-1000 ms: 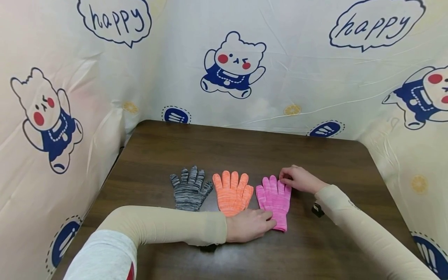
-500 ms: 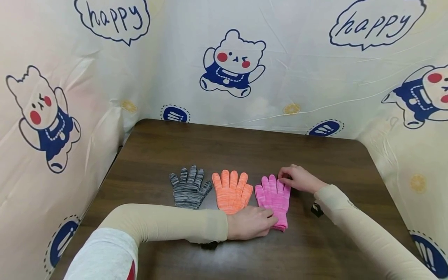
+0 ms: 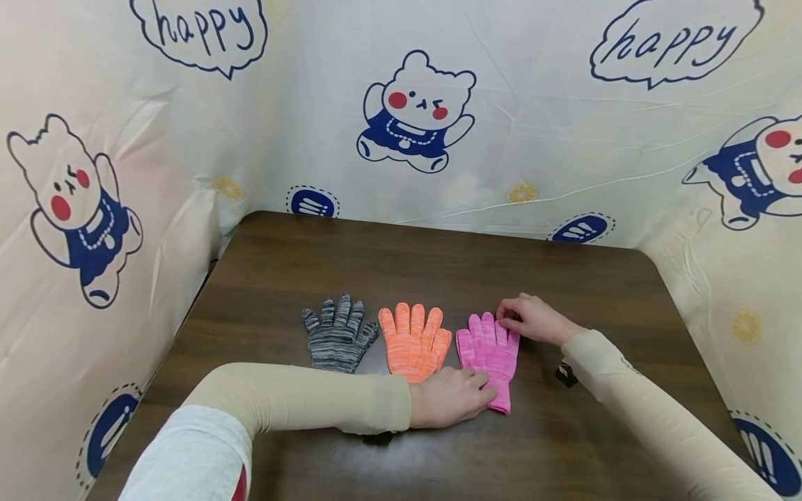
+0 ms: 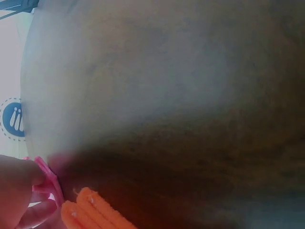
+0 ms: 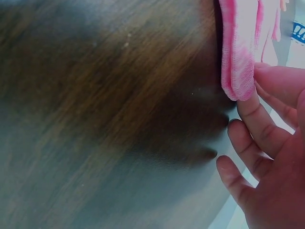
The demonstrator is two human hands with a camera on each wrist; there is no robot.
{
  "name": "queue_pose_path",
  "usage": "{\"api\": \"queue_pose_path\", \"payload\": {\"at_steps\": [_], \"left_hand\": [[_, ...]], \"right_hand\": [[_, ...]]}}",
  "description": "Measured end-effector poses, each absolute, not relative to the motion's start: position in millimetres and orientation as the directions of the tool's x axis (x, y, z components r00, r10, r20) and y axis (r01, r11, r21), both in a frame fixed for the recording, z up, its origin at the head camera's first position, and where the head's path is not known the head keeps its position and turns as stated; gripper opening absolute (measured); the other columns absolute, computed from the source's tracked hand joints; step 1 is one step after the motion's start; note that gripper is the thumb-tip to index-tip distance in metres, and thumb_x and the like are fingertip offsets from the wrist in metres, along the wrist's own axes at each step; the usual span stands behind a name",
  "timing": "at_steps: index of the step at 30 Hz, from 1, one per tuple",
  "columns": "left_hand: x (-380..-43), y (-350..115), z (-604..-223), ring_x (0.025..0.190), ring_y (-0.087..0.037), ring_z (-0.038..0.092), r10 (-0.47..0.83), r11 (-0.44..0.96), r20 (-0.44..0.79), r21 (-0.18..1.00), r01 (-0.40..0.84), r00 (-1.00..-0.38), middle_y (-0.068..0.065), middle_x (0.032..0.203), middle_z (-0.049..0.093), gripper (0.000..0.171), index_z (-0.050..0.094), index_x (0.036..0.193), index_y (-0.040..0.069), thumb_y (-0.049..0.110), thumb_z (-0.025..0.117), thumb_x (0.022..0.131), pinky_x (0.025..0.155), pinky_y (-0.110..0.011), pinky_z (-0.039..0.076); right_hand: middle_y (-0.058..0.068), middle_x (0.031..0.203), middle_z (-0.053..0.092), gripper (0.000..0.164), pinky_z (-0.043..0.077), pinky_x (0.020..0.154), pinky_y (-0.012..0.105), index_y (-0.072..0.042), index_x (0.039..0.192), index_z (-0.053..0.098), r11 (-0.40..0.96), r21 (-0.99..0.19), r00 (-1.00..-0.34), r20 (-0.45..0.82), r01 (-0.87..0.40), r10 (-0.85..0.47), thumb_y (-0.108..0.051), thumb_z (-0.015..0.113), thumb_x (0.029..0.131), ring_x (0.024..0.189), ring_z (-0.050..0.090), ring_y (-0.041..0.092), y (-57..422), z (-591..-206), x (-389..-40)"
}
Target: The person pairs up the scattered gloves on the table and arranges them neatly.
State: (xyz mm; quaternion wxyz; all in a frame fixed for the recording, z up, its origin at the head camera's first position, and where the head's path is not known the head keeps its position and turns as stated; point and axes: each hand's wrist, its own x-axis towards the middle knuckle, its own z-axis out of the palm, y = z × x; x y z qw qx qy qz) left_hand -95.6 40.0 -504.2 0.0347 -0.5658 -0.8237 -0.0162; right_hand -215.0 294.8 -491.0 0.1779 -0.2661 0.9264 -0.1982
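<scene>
A pink knit glove (image 3: 486, 355) lies at the right end of a row of three, its fingers pointing away from me. My left hand (image 3: 452, 398) pinches its cuff; in the left wrist view the pink cuff (image 4: 53, 183) shows between thumb and fingers. At its outer fingertip, my right hand (image 3: 540, 320) grips the edge. In the right wrist view the thumb lies on the pink fabric (image 5: 239, 62) and the index finger is under its end. An orange glove (image 3: 413, 341) lies in the middle, its cuff hidden behind my left hand and forearm.
A grey-and-black striped glove (image 3: 340, 337) lies at the row's left end, its cuff hidden by my left sleeve (image 3: 313, 396). The dark wooden table (image 3: 438, 264) meets a printed cloth backdrop (image 3: 532, 90) at the back and sides.
Half a second ago the pink glove's cuff edge showed two separated layers; now they lie together. My left hand has shifted very slightly. The right hand keeps its place at the glove's fingertip.
</scene>
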Motion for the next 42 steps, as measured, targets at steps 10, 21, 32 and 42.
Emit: {"api": "queue_pose_path", "payload": {"at_steps": [10, 21, 32, 42], "left_hand": [[-98.7, 42.0, -501.1, 0.071, -0.004, 0.057, 0.937, 0.331, 0.109, 0.020, 0.943, -0.331, 0.007, 0.096, 0.056, 0.008, 0.061, 0.110, 0.021, 0.028, 0.061, 0.105, 0.048, -0.017, 0.044], [-97.9, 44.4, -502.7, 0.069, -0.006, 0.056, 0.954, 0.299, 0.036, 0.009, 0.954, -0.299, 0.006, 0.097, 0.057, 0.006, 0.060, 0.112, 0.020, 0.021, 0.054, 0.110, 0.052, -0.018, 0.047], [-98.6, 43.3, -502.2, 0.091, -0.008, 0.060, 0.965, 0.261, 0.018, -0.073, 0.963, -0.261, 0.007, 0.111, 0.061, 0.018, 0.062, 0.124, 0.025, 0.021, 0.058, 0.107, 0.058, -0.019, 0.051], [-102.1, 38.5, -499.0, 0.089, -0.007, 0.060, 0.959, 0.282, -0.010, -0.032, 0.959, -0.282, 0.008, 0.102, 0.061, 0.012, 0.064, 0.117, 0.025, 0.020, 0.060, 0.107, 0.057, -0.020, 0.049]], "right_hand": [[-0.006, 0.091, 0.066, 0.006, 0.050, 0.078, 0.036, -0.017, 0.104, 0.071, 0.769, -0.478, -0.791, -0.218, -0.425, -0.572, -0.017, 0.072, 0.098, 0.088, 0.053, 0.017, 297.1, -491.8, -213.6], [-0.006, 0.095, 0.068, 0.008, 0.051, 0.080, 0.037, -0.017, 0.106, 0.071, 0.767, -0.480, -0.789, -0.218, -0.426, -0.575, -0.018, 0.072, 0.098, 0.089, 0.053, 0.018, 298.0, -491.3, -213.2], [-0.005, 0.096, 0.068, 0.009, 0.052, 0.081, 0.038, -0.018, 0.107, 0.071, 0.768, -0.480, -0.787, -0.225, -0.424, -0.574, -0.020, 0.073, 0.098, 0.090, 0.054, 0.018, 298.8, -490.8, -213.8], [-0.006, 0.088, 0.064, 0.018, 0.051, 0.077, 0.035, -0.015, 0.102, 0.069, 0.772, -0.510, -0.767, -0.292, -0.380, -0.571, -0.030, 0.075, 0.096, 0.084, 0.054, 0.017, 313.3, -482.7, -215.8]]}}
